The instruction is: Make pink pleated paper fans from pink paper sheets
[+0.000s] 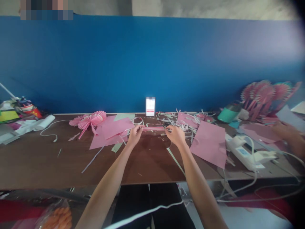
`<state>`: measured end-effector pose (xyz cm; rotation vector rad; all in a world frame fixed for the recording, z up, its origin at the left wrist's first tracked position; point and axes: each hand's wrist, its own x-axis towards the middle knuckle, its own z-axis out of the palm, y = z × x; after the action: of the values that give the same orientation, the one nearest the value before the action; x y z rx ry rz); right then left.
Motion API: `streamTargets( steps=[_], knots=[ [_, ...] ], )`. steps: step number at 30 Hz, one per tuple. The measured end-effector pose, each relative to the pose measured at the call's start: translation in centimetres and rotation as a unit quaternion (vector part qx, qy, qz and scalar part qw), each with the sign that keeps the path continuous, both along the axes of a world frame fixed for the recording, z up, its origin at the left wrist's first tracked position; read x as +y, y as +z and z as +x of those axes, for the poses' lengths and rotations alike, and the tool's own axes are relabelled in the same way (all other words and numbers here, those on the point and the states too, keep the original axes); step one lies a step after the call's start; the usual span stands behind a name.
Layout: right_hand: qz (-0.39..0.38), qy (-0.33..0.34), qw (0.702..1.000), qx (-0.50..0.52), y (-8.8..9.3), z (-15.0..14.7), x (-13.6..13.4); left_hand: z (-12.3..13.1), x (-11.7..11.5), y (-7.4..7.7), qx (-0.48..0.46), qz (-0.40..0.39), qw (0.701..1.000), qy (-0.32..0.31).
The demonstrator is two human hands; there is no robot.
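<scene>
While two hands are pinching its ends, one slim pink paper strip (153,128) is spanning the gap between them over the table (66,168), its long axis running left to right. Whether it is touching the tabletop, one cannot tell.

Left hand (135,135), one: clamping the left end, the strip extending rightward from it. Right hand (175,135), one: clamping the right end, the strip extending leftward; neither hand is lying nearer.

Phone (150,106), one: standing beyond the strip, facing the person. White ring (138,121), one: lying just beyond the left hand. Left-side pink sheets (116,128), at least two: overlapping. Large right-side pink sheet (211,144), one: lying beside the right forearm. Power strip (243,156), one: resting farther right. Paper scraps: scattering beyond counting.
</scene>
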<state>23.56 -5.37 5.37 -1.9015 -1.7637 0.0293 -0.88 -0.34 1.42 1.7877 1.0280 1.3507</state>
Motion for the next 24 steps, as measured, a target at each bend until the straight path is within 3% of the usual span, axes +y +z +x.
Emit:
streamTargets(
  steps=[9,17,24],
  knots=[
    [-0.019,0.024,0.999,0.019,-0.1,0.4,0.0,0.0,-0.7,1.1,-0.062,-0.056,0.995,-0.063],
    [-0.03,0.037,0.998,0.051,-0.4,0.1,0.5,0.1,-0.7,1.0,-0.135,-0.08,0.983,-0.099],
    [0.0,0.086,0.992,0.097,-0.6,0.3,0.6,-0.6,-0.2,0.6,-0.103,-0.109,0.982,-0.115]
  ],
)
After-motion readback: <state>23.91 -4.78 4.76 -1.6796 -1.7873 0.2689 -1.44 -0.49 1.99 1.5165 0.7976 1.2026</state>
